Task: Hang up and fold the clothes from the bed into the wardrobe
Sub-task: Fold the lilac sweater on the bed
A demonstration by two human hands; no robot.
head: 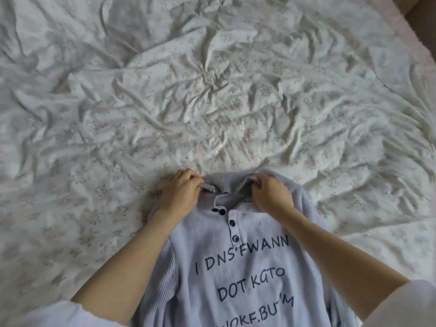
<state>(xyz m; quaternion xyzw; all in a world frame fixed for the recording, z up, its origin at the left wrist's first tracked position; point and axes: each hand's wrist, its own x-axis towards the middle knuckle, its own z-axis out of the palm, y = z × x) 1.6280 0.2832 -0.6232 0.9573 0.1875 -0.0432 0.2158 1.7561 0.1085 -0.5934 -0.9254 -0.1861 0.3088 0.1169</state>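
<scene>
head view showed both our forearms reaching forward from the bottom corners, bare below white sleeves, and meeting at the neck of a pale lilac polo sweater (236, 267). our left hand (180, 193) lay knuckles up, its fingers curled over the left collar point and pinching it. our right hand (271, 193) mirrored it, with fingers curled round the right collar point. the hands sat near each other, with only the open collar between them.

the sweater lay face up on the bed (212, 90), close to its near edge. its long axis ran straight away from us, collar pointing toward the far side and the lower part running out of the bottom of the view. dark buttons (232, 223) ran down the short placket, the top ones undone. beneath them, dark printed letters ran in rows across the chest and read upright from our side. ribbed sleeves showed along both flanks, partly under our arms.

a crumpled white sheet with a faint floral print covered the bed.
</scene>
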